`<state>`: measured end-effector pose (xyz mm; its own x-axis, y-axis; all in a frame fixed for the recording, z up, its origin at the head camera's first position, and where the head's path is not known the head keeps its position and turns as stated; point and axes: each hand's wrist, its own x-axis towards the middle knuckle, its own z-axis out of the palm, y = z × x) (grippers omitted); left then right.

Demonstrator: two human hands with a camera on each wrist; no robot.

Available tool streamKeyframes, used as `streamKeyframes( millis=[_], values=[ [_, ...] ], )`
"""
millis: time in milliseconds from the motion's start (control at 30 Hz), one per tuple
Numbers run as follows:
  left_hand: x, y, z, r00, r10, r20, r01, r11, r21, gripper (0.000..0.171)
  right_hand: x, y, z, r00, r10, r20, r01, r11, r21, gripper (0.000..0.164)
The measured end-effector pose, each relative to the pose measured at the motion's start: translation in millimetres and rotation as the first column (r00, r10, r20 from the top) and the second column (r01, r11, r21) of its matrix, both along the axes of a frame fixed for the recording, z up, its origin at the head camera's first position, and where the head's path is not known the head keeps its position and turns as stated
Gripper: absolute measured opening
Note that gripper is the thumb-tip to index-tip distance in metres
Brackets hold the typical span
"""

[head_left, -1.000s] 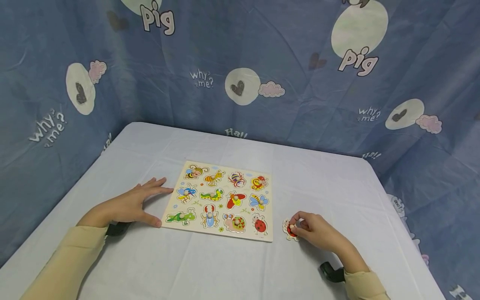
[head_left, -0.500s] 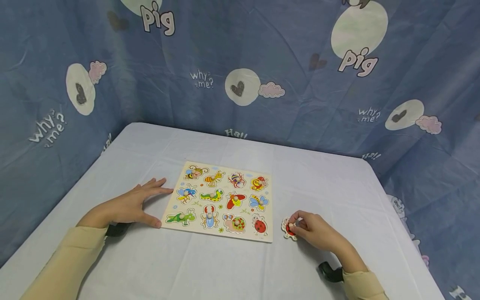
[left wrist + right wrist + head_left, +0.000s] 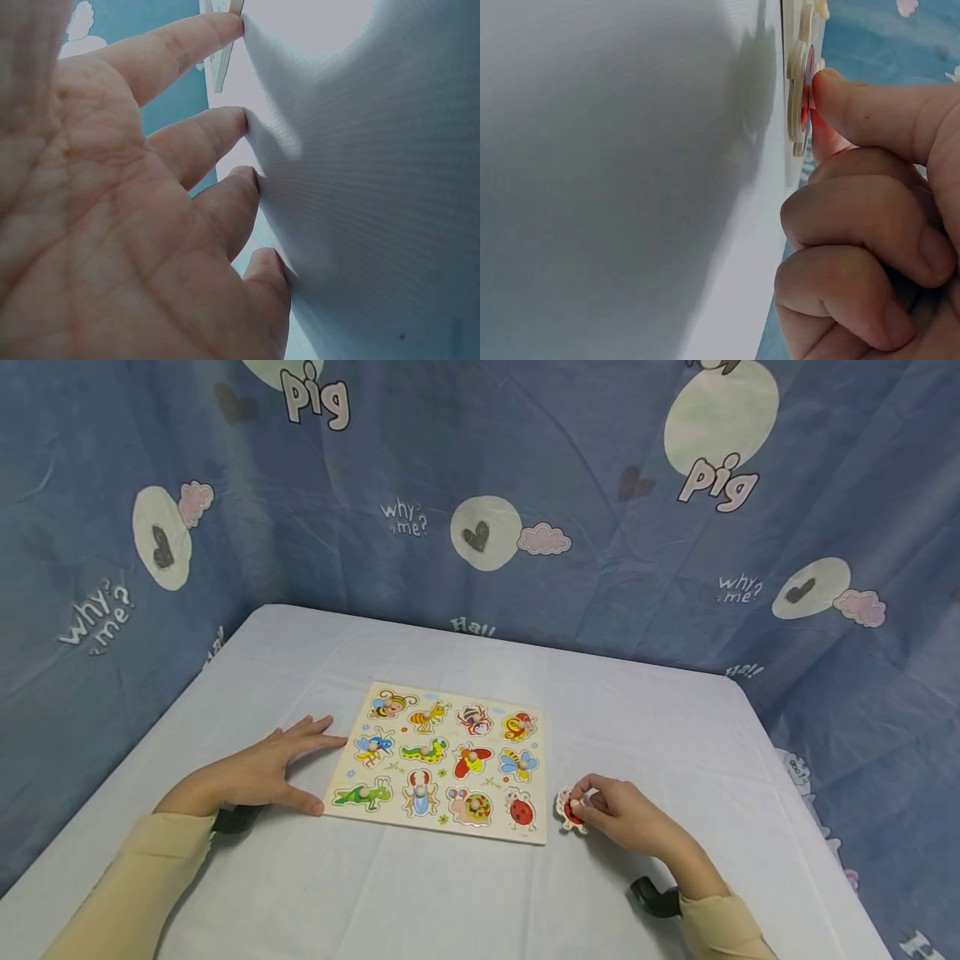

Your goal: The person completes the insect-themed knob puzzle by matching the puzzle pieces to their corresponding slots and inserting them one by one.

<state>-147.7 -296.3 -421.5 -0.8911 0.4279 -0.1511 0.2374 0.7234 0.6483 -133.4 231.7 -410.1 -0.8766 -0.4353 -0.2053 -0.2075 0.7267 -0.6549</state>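
Observation:
My right hand (image 3: 626,818) pinches the small knob of a red ladybug puzzle piece (image 3: 564,814) between thumb and index finger. In the right wrist view the piece (image 3: 798,101) is edge-on, a little off the white cloth, with the other fingers curled into the palm. My left hand (image 3: 262,770) is spread, thumb and index fingertips touching the left edge of a wooden peg puzzle board (image 3: 498,825). Its other fingertips (image 3: 238,120) rest on the cloth. Insect pieces with knobs fill the board, except at the knobless ladybug picture (image 3: 520,810) in the near right corner.
A white cloth (image 3: 420,902) covers the table under the board and hands. Blue printed curtains (image 3: 600,560) hang behind the table and along both sides. Dark wrist-camera mounts (image 3: 654,897) sit by the wrists.
The right hand has shifted left and slightly away from me with the ladybug piece, bringing it nearer the board's right edge. The left hand and board have stayed put.

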Motion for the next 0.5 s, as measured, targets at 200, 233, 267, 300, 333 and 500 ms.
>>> streamKeyframes(
  millis=[200,233,267,300,333,500],
  values=[
    [-0.3,0,-1.6,1.0,-0.003,0.003,0.003,1.0,0.005,0.102,-2.0,-6,1.5,1.0,0.022,-0.012,-0.022,1.0,0.004,0.015],
    [-0.4,-1,-1.8,1.0,-0.003,0.003,0.003,1.0,0.005,0.102,-2.5,-7,1.7,1.0,0.026,-0.015,-0.026,1.0,0.005,0.014],
    [-0.6,-1,-1.7,1.0,-0.003,0.003,0.003,1.0,0.004,0.102,-3.0,-8,2.0,0.999,0.03,-0.017,-0.03,1.0,0.008,0.014],
    [-0.9,-1,-1.8,1.0,-0.004,0.001,0.004,1.0,0.002,0.102,-3.5,-9,2.3,0.999,0.036,-0.017,-0.035,0.999,0.008,0.014],
    [-1.1,-1,-1.7,1.0,-0.004,0.0,0.004,1.0,0.001,0.102,-3.9,-10,2.7,0.999,0.04,-0.016,-0.04,0.999,0.006,0.014],
    [-1.3,-1,-0.8,1.0,-0.005,0.003,0.005,1.0,0.002,0.102,-5.6,-17,4.2,0.998,0.069,-0.004,-0.069,0.998,-0.012,0.013]
  ],
)
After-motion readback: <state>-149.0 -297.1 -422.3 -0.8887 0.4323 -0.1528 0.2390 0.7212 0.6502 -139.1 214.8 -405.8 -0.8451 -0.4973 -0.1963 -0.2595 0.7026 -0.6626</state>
